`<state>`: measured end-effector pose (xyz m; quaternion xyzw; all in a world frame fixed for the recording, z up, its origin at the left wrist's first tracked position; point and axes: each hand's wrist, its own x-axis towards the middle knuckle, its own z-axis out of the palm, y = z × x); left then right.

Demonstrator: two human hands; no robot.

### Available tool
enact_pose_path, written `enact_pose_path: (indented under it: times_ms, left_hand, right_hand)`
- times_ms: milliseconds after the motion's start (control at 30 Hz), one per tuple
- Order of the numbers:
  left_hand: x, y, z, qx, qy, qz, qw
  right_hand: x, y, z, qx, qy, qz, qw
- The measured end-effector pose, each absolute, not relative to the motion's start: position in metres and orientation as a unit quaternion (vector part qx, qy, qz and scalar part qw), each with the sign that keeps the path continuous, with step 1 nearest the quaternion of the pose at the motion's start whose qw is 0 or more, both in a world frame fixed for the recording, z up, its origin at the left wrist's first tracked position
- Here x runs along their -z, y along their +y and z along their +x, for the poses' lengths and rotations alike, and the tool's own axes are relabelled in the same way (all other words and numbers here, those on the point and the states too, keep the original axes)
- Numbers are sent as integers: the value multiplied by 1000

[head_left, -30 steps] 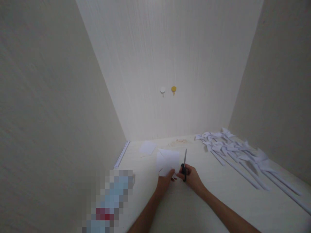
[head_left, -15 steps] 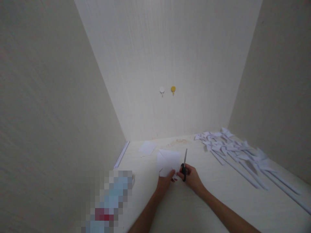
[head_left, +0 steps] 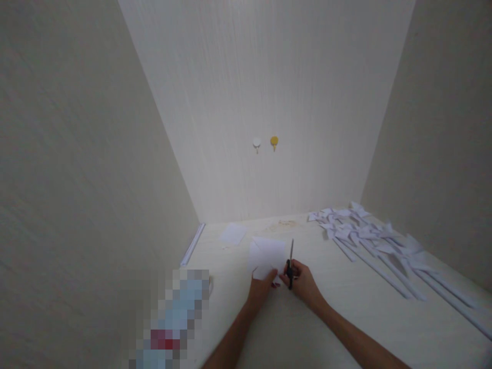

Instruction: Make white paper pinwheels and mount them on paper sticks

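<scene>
My left hand (head_left: 262,285) grips the near edge of a white sheet of paper (head_left: 269,251), thumb on top. The sheet shows a diagonal line and cut or folded flaps at its near side. Just to the right, my right hand (head_left: 302,281) is closed around black-handled scissors (head_left: 290,271). Their blades point up and away from me, look closed, and stand apart from the sheet's right edge. The fingertips of my right hand are close to the paper's near right corner; whether they touch it I cannot tell.
Several white paper pinwheels (head_left: 346,231) on rolled paper sticks lie along the right side. A loose paper square (head_left: 232,234) lies at the back left, and paper rolls (head_left: 192,244) rest by the left wall. White (head_left: 257,142) and yellow (head_left: 274,140) hooks hang on the back wall. A blurred patch covers the lower left.
The scissors have tilted slightly more upright and shifted a little left. Both hands keep nearly the same places, and the paper is almost still.
</scene>
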<state>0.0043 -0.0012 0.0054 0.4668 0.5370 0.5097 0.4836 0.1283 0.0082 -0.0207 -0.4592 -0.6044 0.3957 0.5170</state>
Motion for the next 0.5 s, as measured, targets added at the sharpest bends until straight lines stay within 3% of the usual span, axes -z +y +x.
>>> enact_pose_path:
  times_ms: [500]
  left_hand:
    - [-11,-4,2,-478,553,488,478]
  right_hand:
    - [13,8,130,-420,-592,-453,518]
